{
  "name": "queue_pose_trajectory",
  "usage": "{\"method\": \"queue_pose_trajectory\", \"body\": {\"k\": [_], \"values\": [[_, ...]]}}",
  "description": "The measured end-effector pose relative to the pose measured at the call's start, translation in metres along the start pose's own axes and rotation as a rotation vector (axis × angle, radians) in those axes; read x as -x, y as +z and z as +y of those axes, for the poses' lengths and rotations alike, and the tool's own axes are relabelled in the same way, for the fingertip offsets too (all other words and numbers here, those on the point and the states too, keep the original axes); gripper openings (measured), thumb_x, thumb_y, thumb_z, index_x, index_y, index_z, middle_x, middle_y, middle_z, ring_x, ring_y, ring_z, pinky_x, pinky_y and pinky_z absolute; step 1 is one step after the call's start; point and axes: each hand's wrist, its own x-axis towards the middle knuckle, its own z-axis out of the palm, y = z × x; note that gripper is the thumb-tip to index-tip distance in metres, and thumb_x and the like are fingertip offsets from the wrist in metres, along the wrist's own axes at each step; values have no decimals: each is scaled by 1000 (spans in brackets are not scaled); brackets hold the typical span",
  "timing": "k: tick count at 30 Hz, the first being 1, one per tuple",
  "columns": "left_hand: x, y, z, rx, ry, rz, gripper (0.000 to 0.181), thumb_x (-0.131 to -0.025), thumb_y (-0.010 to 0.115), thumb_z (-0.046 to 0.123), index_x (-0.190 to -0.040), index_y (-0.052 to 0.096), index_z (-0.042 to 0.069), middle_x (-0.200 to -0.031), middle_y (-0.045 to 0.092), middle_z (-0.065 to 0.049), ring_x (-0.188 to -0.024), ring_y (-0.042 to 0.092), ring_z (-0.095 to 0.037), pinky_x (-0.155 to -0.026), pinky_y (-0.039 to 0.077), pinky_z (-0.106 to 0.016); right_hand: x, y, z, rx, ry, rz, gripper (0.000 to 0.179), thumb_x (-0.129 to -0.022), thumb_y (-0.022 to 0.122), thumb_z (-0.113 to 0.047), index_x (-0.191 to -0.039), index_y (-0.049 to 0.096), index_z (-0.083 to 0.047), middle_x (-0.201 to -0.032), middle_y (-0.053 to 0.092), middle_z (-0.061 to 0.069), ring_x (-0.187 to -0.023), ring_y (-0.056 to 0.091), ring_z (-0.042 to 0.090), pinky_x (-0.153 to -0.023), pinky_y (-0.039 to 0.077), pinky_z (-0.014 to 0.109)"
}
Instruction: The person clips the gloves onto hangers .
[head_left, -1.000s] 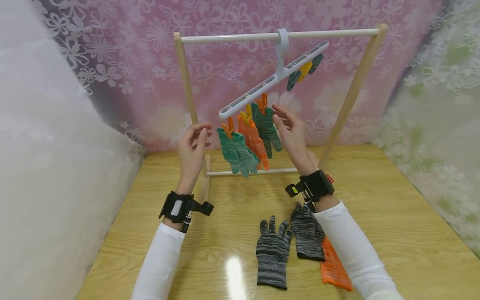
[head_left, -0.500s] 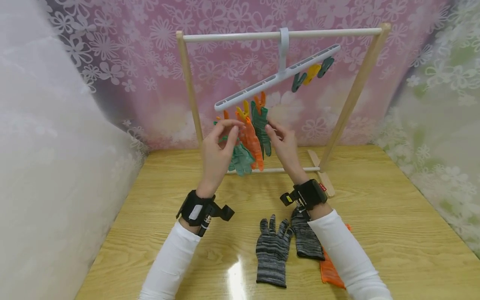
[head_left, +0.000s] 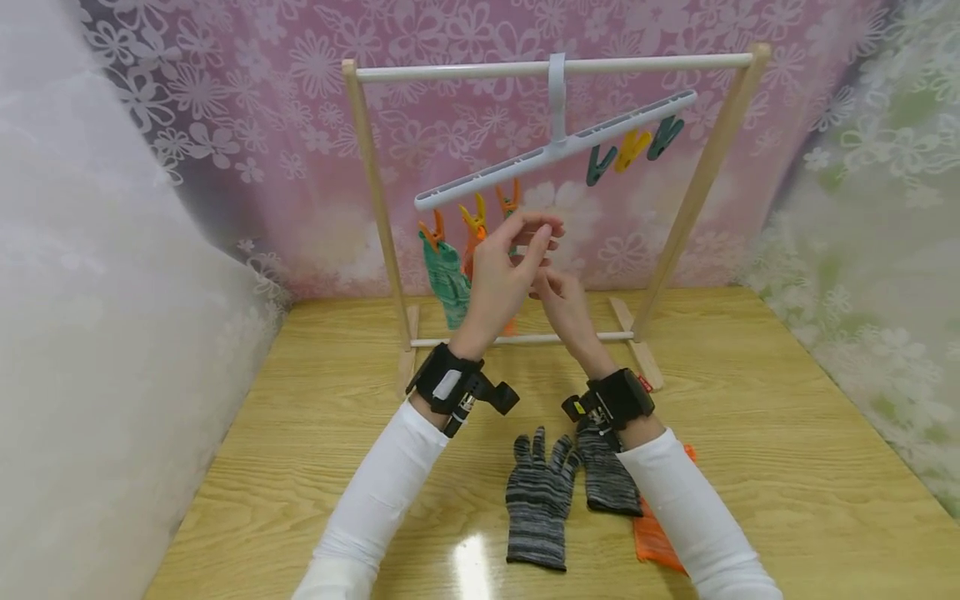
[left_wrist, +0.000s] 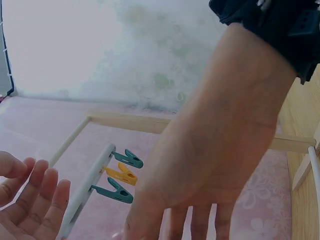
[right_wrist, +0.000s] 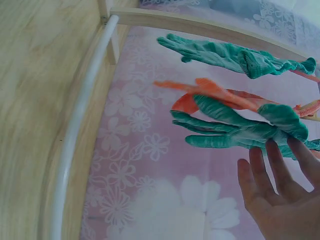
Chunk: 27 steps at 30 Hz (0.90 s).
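Note:
My left hand [head_left: 498, 279] is raised in front of the hanging gloves, fingers loosely bent and holding nothing. Close beside it, my right hand [head_left: 567, 312] has its fingertips at the rear green glove [right_wrist: 240, 132] in the right wrist view. A green glove [head_left: 447, 283] hangs by an orange clothespin [head_left: 432, 233] at the hanger's left end. Behind it a yellow clothespin [head_left: 474, 218] holds an orange glove [right_wrist: 225, 95], mostly hidden by my left hand in the head view. Another orange clothespin [head_left: 510, 198] holds the rear green glove.
The grey hanger [head_left: 487, 177] hooks over the white bar [head_left: 660, 65] of a wooden stand. Two green clothespins [head_left: 600, 165] and a yellow one hang at its right. Two grey striped gloves [head_left: 538, 508] and an orange glove [head_left: 656, 537] lie on the table [head_left: 787, 442].
My left hand has swept right, across the front of the gloves to beside my right hand. The right hand has shifted slightly down and left. The hanger has swivelled, its left end moving left and up.

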Motion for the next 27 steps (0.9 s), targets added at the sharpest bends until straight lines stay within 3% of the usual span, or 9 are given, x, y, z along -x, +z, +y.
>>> {"method": "queue_pose_trajectory", "body": {"k": [3, 7, 15, 21, 27], "values": [[-6, 4, -3, -14, -38, -20, 21, -105, 57, 13, -121, 68, 4, -114, 71, -11, -97, 68, -20, -80, 59, -28, 3, 0, 4, 31, 31, -58, 44, -110, 46, -29, -132, 64, 4, -135, 61, 23, -123, 58, 38, -102, 51, 49], [-18, 8, -8, -57, -84, -23, 22, -105, 57, 14, -121, 68, 4, -115, 71, -11, -98, 69, -20, -80, 59, -24, 5, -1, 10, 59, 55, -90, 41, -111, 45, -24, -139, 59, 3, -134, 61, 24, -123, 58, 41, -101, 52, 49], [-38, 17, -17, -114, -126, -24, 24, -105, 58, 13, -126, 65, 4, -120, 69, -10, -104, 68, -19, -82, 57, -20, 11, -18, 19, 62, 40, -37, 44, -110, 46, -30, -135, 63, 2, -131, 64, 24, -120, 59, 45, -100, 52, 50], [-55, 35, -31, -175, -221, -43, 33, -104, 59, 17, -136, 59, 7, -132, 63, -7, -118, 63, -18, -91, 52, -18, 16, -39, 23, 58, 40, -4, 41, -110, 46, -30, -134, 66, -3, -133, 65, 19, -120, 59, 41, -102, 50, 52], [-81, 53, -44, -247, -324, -73, 49, -104, 61, 24, -148, 47, 9, -146, 55, -5, -131, 54, -18, -98, 48, -17, 32, -51, -11, 116, 51, 14, 37, -111, 43, -17, -134, 62, 5, -134, 62, 25, -120, 58, 43, -100, 52, 51]]}}
